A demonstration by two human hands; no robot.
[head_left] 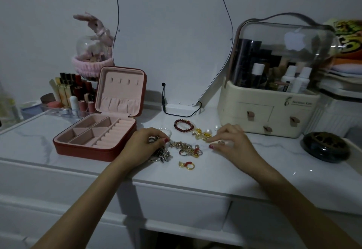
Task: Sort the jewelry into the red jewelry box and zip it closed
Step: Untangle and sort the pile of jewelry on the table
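both hands [146, 143] amid loose jewelry [185, 148]

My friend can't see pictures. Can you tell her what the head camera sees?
Two hands sort a pile of jewelry on a white marble tabletop: the left hand pinches a silver chain, the right hand touches a small piece. An open red jewelry box with empty pink compartments sits left; a cream cosmetics organizer stands right.

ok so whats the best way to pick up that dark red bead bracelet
The dark red bead bracelet lies flat as an open loop, apart from the tangled pile. Come from above and pinch the near arc, one fingertip inside the ring and the thumb outside; the right hand seems closer.
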